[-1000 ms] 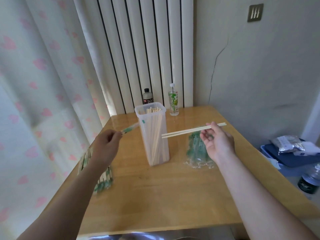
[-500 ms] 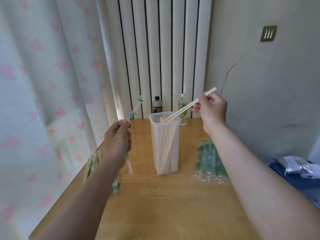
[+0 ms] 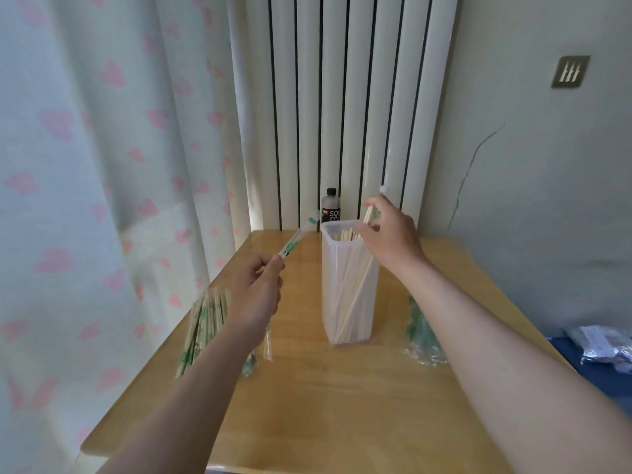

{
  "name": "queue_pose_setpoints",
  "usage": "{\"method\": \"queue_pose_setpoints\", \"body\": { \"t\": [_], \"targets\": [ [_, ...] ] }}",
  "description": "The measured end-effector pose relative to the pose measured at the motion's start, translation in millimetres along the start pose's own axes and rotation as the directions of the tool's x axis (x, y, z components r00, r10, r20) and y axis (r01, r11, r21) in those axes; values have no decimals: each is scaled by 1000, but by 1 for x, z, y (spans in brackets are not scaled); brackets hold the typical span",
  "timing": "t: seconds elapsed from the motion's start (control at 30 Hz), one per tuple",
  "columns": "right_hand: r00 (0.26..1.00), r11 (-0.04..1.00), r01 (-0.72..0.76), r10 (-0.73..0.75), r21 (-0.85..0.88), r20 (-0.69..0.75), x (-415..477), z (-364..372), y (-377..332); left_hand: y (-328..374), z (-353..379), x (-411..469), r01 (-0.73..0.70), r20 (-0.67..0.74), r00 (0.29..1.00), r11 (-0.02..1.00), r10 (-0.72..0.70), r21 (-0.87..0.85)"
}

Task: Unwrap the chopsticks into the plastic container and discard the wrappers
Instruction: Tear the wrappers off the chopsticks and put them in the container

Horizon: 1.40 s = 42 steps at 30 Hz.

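Head view: the plastic container (image 3: 349, 302) stands upright at mid desk (image 3: 342, 405), tall, narrow and lidless, with bare chopsticks (image 3: 345, 235) leaning inside it. The right hand (image 3: 391, 236) hovers at the container's mouth, 1 o'clock side, fingers curled and pinching the top end of an unwrapped pair (image 3: 369, 213). The pair's lower part looks to be past the rim, though among the sticks in there I cannot follow it to the tips. The left hand (image 3: 256, 292), at 9 o'clock of the container and apart from it, pinches an empty clear wrapper (image 3: 294, 242) with green print that points up toward 1 o'clock. The wrapped stock (image 3: 201, 323) lies at 9 o'clock near the desk edge, and the heap of spent wrappers (image 3: 419, 333) at 3 o'clock is partly hidden by the right forearm. A dark bottle (image 3: 330, 206) stands at 12 o'clock against the radiator. Step in hand, as I judge it, is dropping the pair in. To do it well, keep the tips down and aim into the gap between the leaning sticks, then open the fingers only once the pair clears the rim. Let it slide; do not push. The container is light and top-heavy in shape, so a nudge from the wrist could tip it. The wrapper then goes to the 3 o'clock heap; carry it round the near side, not across the mouth. The film is thin and may cling to fingers.
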State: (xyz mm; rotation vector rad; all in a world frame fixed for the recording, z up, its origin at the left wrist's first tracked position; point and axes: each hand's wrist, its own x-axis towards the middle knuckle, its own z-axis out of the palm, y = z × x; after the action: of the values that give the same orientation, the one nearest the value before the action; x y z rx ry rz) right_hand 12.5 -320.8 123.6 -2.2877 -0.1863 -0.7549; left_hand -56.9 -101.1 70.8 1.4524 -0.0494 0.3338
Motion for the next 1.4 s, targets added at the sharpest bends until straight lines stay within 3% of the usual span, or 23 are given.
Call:
{"method": "queue_pose_setpoints", "body": {
  "t": [0.17,0.33,0.5,0.57,0.67,0.73,0.83,0.93,1.03,1.17,1.27,1.4],
  "targets": [
    [991,981,111,-96,-160,96,6,-1,5,-7,2,1,-3,6,1000,1000,3,19],
    [957,919,192,-97,-345,274,-2,-5,0,-10,6,1,10,22,1000,1000,-10,24],
    [946,923,195,-87,-333,312,-4,-5,-1,-10,16,-3,35,74,997,999,-37,26],
    [960,958,217,-174,-188,218,-7,-6,4,-10,22,-6,45,98,994,999,-47,26],
    [963,968,246,-239,45,-128,-19,-15,8,-10,35,-13,52,131,990,998,-55,25],
    [963,957,244,-220,155,-157,-30,-23,7,-10,48,-16,50,158,986,998,-53,24],
    [993,961,116,-105,252,-57,-41,-35,12,-10,74,-24,56,219,974,998,-62,35],
    [994,922,-62,90,381,-57,-41,-54,27,-11,103,-32,74,310,946,993,-99,91],
    [964,872,-196,255,448,-74,-43,-74,54,-17,132,-38,41,402,911,990,-93,136],
    [893,784,-338,442,521,-85,-51,-88,106,-34,168,-36,89,397,904,977,-161,194],
    [839,821,-447,522,354,-152,-70,-93,157,-43,188,-27,152,352,907,960,-230,235],
    [798,804,-594,593,23,-105,-117,-86,215,-60,215,-5,52,297,935,902,-195,429]
  ]
}}
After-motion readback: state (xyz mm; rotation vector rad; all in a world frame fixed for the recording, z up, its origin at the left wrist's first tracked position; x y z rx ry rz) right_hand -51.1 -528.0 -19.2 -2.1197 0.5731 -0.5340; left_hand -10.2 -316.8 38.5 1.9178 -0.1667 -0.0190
